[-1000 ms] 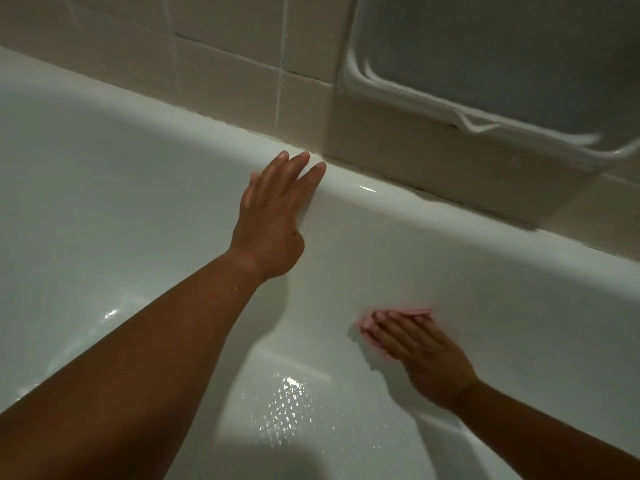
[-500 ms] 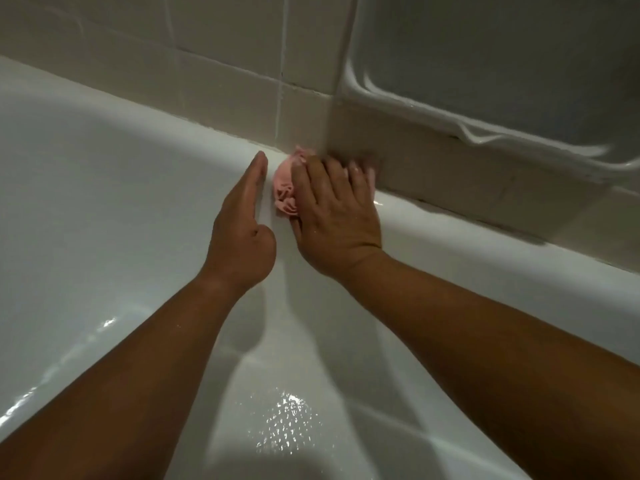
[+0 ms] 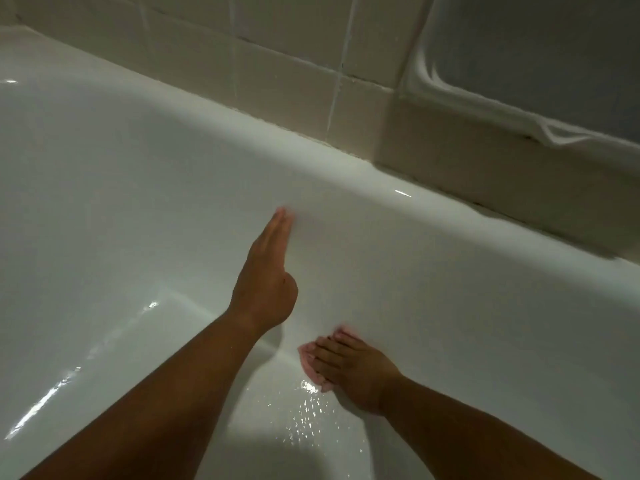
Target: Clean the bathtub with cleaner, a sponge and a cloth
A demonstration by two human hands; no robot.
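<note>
One pink cloth (image 3: 306, 358) lies pressed against the far inner wall of a white tub (image 3: 450, 289), low down, just above the curve where the wall meets the floor (image 3: 304, 441). Most of it is hidden beneath the right hand (image 3: 353, 368). Only a pink fringe shows past the fingertips and along the hand's left edge, running down the wall toward the floor, so its full shape and long axis cannot be told. The right hand's grip is flat: fingers straight, close together, pointing up and to the left, bearing on the cloth.

Up and to the left, well apart from the cloth, the left hand (image 3: 268, 278) touches the same wall edge-on. Its grip is also flat, with fingers straight and pressed together, pointing up toward the rim (image 3: 311, 161), thumb tucked by the palm. Both forearms are bare and reach in from the bottom of the frame.

Water beads glint on the floor just beneath the cloth, and light streaks gleam on the near left slope. The rim runs from upper left to lower right, meeting beige tiles (image 3: 284, 74) along a sealed joint. At upper right a white-framed recess (image 3: 460, 98) is set in the tiles. The room is dim.
</note>
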